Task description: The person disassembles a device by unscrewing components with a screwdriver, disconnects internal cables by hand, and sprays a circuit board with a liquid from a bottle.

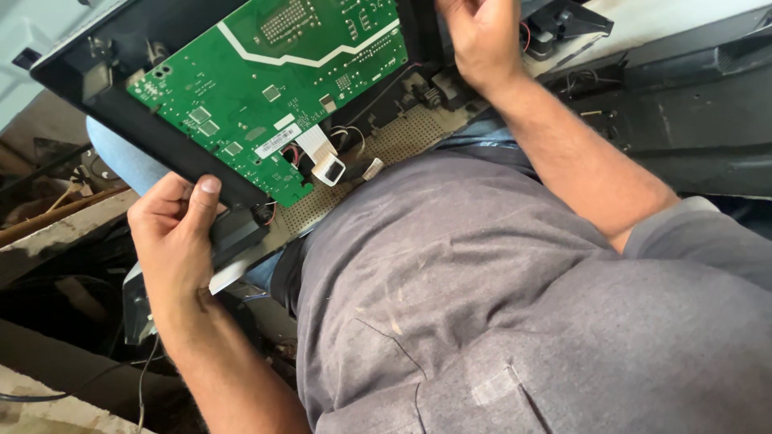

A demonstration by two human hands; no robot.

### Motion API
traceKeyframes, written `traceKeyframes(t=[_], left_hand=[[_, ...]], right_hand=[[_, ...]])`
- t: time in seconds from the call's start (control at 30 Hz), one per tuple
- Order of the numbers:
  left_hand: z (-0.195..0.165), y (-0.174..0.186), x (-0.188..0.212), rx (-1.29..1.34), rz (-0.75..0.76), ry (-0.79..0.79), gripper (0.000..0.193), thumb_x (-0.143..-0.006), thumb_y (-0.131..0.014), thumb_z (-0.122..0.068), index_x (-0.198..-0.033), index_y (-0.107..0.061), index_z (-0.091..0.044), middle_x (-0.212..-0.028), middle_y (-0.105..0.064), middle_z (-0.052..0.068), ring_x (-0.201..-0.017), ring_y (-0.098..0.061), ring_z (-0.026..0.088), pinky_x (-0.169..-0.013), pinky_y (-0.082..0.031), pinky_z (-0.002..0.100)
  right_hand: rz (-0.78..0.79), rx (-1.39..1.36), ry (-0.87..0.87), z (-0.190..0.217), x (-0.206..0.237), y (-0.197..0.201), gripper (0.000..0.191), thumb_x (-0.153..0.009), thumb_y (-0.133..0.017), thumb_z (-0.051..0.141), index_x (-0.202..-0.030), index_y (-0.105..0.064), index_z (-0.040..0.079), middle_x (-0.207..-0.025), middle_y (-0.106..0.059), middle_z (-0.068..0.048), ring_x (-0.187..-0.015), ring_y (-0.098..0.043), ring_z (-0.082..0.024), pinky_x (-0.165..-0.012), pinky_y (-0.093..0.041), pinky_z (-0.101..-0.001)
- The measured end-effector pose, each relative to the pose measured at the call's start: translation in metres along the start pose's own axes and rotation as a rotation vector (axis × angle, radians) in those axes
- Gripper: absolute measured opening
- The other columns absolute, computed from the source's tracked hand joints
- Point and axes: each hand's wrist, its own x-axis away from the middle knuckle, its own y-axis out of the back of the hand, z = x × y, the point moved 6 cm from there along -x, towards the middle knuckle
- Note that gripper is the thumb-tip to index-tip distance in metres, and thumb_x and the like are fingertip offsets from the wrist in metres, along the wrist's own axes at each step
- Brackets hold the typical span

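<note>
At the lower left of the frame our left hand [173, 237] grips the near edge of a black plastic chassis [112, 88], thumb pressed on its rim. A green circuit board [265, 88] fills the upper middle, with a white flat cable [320, 146] at its lower edge and a tan perforated board [402, 137] beside it. Our right hand [482, 36] rests top centre on the chassis. A grey shirt [482, 305] covers the lower right.

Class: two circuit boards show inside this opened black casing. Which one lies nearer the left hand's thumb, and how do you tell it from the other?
The green circuit board. Its lower corner sits just beyond the left hand, gripping the black casing. The tan perforated board is farther right.
</note>
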Motion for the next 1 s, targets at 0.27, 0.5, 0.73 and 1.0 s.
traceKeyframes(t=[0.27, 0.5, 0.73, 1.0], left_hand=[[0.001, -0.001, -0.003, 0.031, 0.014, 0.018, 0.033, -0.105, -0.072, -0.005, -0.077, -0.054, -0.004, -0.072, -0.054, -0.006, -0.064, -0.041, 0.001, -0.058, -0.029, 0.021], [0.000, -0.004, -0.004, 0.042, 0.019, 0.029, 0.025, -0.104, -0.071, -0.004, -0.082, -0.060, -0.003, -0.074, -0.058, -0.005, -0.064, -0.042, 0.002, -0.059, -0.029, 0.021], [0.001, -0.002, -0.003, 0.042, 0.015, 0.026, 0.025, -0.104, -0.071, -0.003, -0.081, -0.060, -0.002, -0.073, -0.058, -0.004, -0.064, -0.044, 0.002, -0.059, -0.032, 0.020], [0.008, 0.000, -0.006, 0.099, 0.034, 0.030, 0.026, -0.104, -0.072, -0.002, -0.081, -0.060, -0.001, -0.074, -0.059, -0.002, -0.064, -0.046, 0.003, -0.059, -0.034, 0.020]], right_hand=[[0.304, 0.025, -0.071, -0.001, 0.005, 0.004, 0.030, -0.108, -0.083, 0.016, -0.097, -0.060, -0.001, -0.080, -0.054, -0.001, -0.072, -0.049, -0.011, -0.066, -0.040, -0.0262], [0.479, -0.259, -0.171, -0.005, 0.006, -0.010, 0.028, -0.108, -0.080, 0.016, -0.127, -0.065, 0.000, -0.117, -0.073, -0.004, -0.106, -0.070, -0.012, -0.097, -0.058, -0.0281], [0.493, -0.230, -0.135, -0.008, 0.003, -0.010, 0.025, -0.110, -0.077, 0.015, -0.126, -0.065, 0.000, -0.115, -0.071, -0.003, -0.105, -0.068, -0.012, -0.096, -0.058, -0.0284], [0.513, -0.307, -0.152, -0.009, 0.005, -0.013, 0.020, -0.113, -0.073, 0.014, -0.126, -0.065, 0.001, -0.112, -0.071, -0.004, -0.104, -0.069, -0.012, -0.095, -0.059, -0.0282]])
